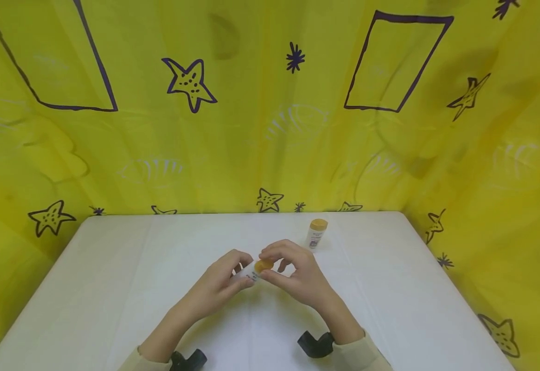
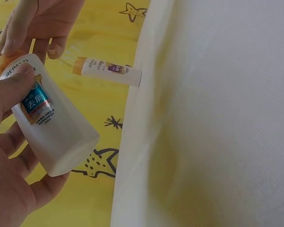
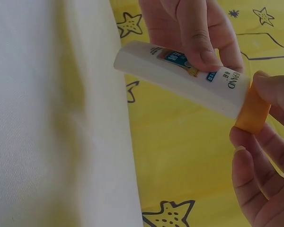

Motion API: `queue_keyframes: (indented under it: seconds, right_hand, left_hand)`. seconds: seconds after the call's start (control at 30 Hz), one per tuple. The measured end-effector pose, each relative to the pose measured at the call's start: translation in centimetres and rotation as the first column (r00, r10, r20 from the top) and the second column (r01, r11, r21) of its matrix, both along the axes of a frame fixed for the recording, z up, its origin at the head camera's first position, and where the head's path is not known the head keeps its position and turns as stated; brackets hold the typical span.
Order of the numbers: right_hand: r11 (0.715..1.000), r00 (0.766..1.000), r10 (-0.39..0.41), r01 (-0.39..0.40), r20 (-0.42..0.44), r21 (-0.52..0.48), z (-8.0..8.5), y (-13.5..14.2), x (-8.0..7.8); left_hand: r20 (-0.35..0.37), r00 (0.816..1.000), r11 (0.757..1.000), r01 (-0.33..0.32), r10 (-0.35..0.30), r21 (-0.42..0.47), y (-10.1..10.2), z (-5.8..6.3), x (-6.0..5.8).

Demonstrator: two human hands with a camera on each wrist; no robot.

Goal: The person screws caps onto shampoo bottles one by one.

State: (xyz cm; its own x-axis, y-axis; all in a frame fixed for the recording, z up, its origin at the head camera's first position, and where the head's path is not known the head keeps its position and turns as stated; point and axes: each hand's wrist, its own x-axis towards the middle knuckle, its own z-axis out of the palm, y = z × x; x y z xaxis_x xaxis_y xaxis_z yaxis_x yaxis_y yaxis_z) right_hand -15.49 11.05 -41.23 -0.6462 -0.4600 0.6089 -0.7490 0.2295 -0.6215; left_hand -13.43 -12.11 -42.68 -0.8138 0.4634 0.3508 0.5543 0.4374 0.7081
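Observation:
A white shampoo bottle [image 2: 61, 132] with an orange cap [image 3: 253, 109] is held tilted above the table, its label bearing a blue-green patch. My left hand [image 1: 219, 281] grips the body, thumb across the label and fingers behind it. At the cap end, my right hand [image 1: 298, 270] pinches the orange cap between thumb and fingers. The cap looks seated on the bottle. Beyond the right hand, a second white bottle [image 1: 315, 234] with an orange cap and a purple label patch stands upright on the table.
The white-covered table [image 1: 126, 268] reaches back to a yellow curtain [image 1: 247, 129] with drawn stars and shapes, which also hangs at both sides. Black wrist-worn pieces [image 1: 315, 344] sit beneath both forearms, near the light sleeves [image 1: 360, 353].

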Motion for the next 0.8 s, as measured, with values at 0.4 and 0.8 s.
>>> queue_keyframes:
  seconds: [0.4, 0.8]
  right_hand:
    - [1.000, 0.999, -0.010, 0.011, 0.047, -0.007, 1.2, -0.6, 0.9]
    - [0.997, 0.995, 0.067, -0.070, 0.081, 0.040, 0.0, 0.3, -0.1]
  left_hand:
    - [-0.089, 0.992, 0.994, -0.099, 0.094, -0.055, -0.2, -0.2, -0.1]
    - [0.162, 0.984, 0.994, 0.066, -0.080, 0.091, -1.0, -0.3, -0.8]
